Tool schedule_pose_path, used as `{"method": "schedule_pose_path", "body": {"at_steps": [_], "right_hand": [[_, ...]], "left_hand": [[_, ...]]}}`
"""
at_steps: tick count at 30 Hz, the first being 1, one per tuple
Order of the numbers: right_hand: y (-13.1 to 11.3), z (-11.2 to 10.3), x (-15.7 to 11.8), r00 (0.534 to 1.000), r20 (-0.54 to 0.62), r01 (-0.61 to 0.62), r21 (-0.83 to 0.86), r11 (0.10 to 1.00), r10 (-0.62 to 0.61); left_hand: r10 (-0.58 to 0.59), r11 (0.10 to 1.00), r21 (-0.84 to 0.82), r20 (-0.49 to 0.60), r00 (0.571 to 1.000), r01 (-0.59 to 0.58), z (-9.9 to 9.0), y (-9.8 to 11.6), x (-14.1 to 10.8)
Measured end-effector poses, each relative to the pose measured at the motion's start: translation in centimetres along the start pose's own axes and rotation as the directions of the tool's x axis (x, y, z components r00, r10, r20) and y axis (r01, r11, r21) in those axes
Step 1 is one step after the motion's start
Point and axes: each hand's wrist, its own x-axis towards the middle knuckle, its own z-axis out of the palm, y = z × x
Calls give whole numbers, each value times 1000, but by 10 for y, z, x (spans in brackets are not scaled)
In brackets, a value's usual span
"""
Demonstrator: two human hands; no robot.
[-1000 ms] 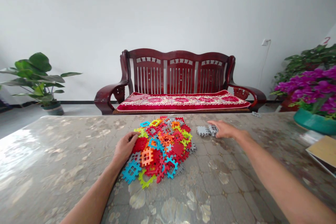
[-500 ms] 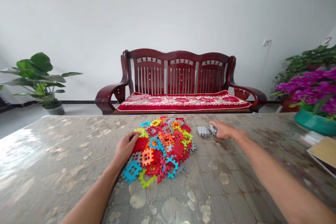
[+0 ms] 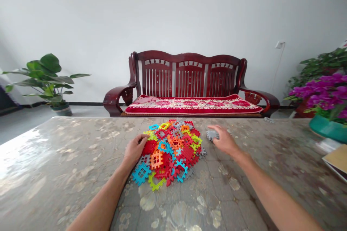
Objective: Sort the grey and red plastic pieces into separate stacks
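Note:
A heap of toothed plastic interlocking tiles [image 3: 176, 142] in red, blue, orange, yellow-green and grey lies on the table. At its left edge rests my left hand [image 3: 135, 148], fingers loosely bent and slightly apart beside a red tile [image 3: 149, 147] and a yellow-green tile [image 3: 152, 135]. It holds nothing I can see. To the right of the heap, my right hand [image 3: 224, 140] has its thumb and forefinger around a grey interlocking tile [image 3: 211, 135] on the table. The hand covers that tile's right part, and any second grey piece there is hidden.
The patterned table cover [image 3: 81, 166] spreads wide. A small grey piece [image 3: 269, 120] lies at the far edge. On the right stand a teal flowerpot [image 3: 326, 128] and a box [image 3: 337, 158]. Behind the table is a wooden bench [image 3: 189, 75]; a potted plant [image 3: 61, 109] stands left.
My right hand has moved left and slightly nearer, bringing its grey piece onto or against the other grey tile. My left hand stays at the heap. The view has shifted slightly.

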Motion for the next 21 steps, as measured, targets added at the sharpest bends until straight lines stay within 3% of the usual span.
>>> {"method": "schedule_pose_path", "body": {"at_steps": [4, 7, 15, 21], "right_hand": [[-47, 31, -22, 991, -106, -66, 176, 982, 86], [-63, 46, -37, 984, -144, -77, 190, 979, 105], [-59, 53, -48, 970, -182, -124, 193, 973, 160], [-62, 53, -49, 979, -137, -117, 234, 965, 151]], "left_hand": [[12, 1000, -12, 1, 1000, -12, 0, 2, -1], [14, 1000, -19, 3, 1000, -14, -1, 4, -2], [15, 1000, -24, -9, 1000, -15, 0, 3, 0], [-25, 999, -37, -30, 999, 23, 1, 5, -3]]}}
